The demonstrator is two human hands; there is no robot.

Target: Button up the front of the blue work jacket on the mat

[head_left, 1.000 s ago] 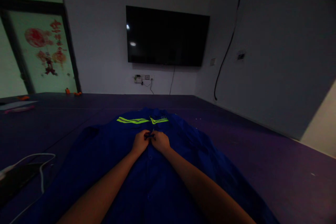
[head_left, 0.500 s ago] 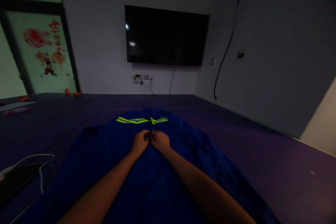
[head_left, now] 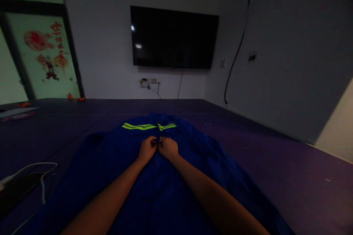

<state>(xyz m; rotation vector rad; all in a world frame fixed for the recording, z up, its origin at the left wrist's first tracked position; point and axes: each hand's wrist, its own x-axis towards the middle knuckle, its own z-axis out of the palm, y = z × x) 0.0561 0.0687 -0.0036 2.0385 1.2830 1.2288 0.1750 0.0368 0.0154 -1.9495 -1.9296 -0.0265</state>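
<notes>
A dark blue work jacket [head_left: 129, 176] lies spread out in front of me, collar away from me, with a yellow-and-grey reflective stripe [head_left: 140, 126] across its chest. Along its front middle, my left hand [head_left: 147, 148] pinches the front edge of the cloth. Close beside it, my right hand [head_left: 168, 147] grips the facing edge, fingers closed. Cloth is bunched up between the two hands. Buttons show faintly on the front below them. Whether a button sits between the fingertips is hidden.
The jacket lies on a purple surface [head_left: 275, 150]. At the left are a white cable [head_left: 42, 180], a dark flat object [head_left: 19, 191] and a pale flat item [head_left: 16, 112]. Small orange objects [head_left: 81, 99] sit near the door. A television [head_left: 173, 38] hangs on the far wall.
Hardly anything differs. Both hands stay at the same spot on the jacket front, and the view has shifted very slightly.
</notes>
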